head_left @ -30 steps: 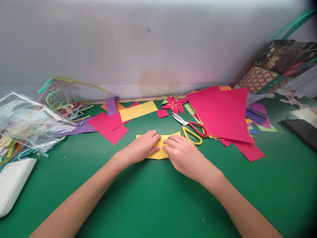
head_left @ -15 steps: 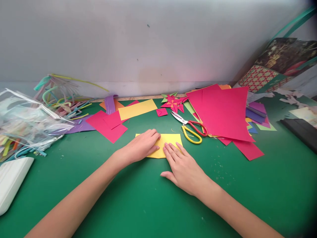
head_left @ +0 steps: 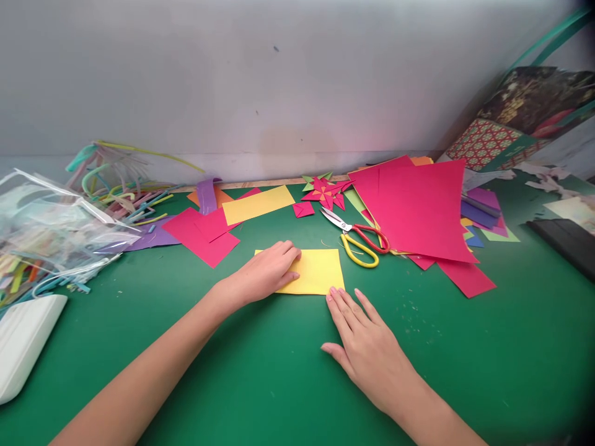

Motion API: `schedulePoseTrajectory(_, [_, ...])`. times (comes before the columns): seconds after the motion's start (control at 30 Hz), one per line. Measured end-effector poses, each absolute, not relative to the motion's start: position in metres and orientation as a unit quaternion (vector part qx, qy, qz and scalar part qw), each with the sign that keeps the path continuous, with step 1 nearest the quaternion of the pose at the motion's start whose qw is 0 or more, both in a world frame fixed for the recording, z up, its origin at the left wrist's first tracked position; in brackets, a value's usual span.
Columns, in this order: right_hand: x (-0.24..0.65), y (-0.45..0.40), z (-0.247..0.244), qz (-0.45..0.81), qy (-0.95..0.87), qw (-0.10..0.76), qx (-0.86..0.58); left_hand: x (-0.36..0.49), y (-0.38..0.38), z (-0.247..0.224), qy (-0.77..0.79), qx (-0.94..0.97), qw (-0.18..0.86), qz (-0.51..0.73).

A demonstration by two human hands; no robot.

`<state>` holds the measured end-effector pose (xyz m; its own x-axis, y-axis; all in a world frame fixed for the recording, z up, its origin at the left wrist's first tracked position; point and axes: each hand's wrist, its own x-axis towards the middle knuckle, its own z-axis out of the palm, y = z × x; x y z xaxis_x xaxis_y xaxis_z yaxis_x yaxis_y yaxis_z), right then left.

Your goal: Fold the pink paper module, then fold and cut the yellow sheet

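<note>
A folded sheet of yellow paper point(head_left: 318, 269) lies flat on the green table. Its left part is covered by my left hand point(head_left: 269, 269), which holds it down with curled fingers, the thumb resting on the paper. At the sheet's lower right corner, the fingertips of my right hand point(head_left: 365, 334) touch the edge; this hand is flat, fingers stretched and thumb spread. Just beyond the sheet to the right are scissors point(head_left: 356, 238) with one red and one yellow handle, blades parted.
Behind are a yellow strip point(head_left: 258, 205), red sheets point(head_left: 199, 238), a small folded red piece point(head_left: 304, 210) and a paper star flower point(head_left: 326, 192). Large red sheets point(head_left: 418, 210) are stacked right. A clear bag point(head_left: 60, 217) of colourful strips and a white object point(head_left: 30, 347) sit left.
My right hand has slid right and toward me, from the middle of the yellow paper to its lower right corner. My left hand has stayed in place.
</note>
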<state>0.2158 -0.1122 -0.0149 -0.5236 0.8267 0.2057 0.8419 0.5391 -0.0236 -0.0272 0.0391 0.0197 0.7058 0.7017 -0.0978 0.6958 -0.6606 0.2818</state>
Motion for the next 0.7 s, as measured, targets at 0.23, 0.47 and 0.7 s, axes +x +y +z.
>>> schedulePoseTrajectory(0.23, [0.227, -0.112, -0.002, -0.012, -0.865, 0.121, -0.486, -0.028, 0.04, 0.019, 0.388, 0.906, 0.17, 0.008])
schedulePoseTrajectory(0.47, [0.234, -0.083, 0.02, 0.089, -0.835, 0.175, -0.515, -0.029, 0.043, 0.018, 0.388, 0.904, 0.179, 0.007])
schedulePoseTrajectory(0.7, [0.218, -0.055, 0.02, 0.053, -0.85, 0.218, -0.476, -0.027, 0.044, 0.023, 0.386, 0.903, 0.189, 0.003])
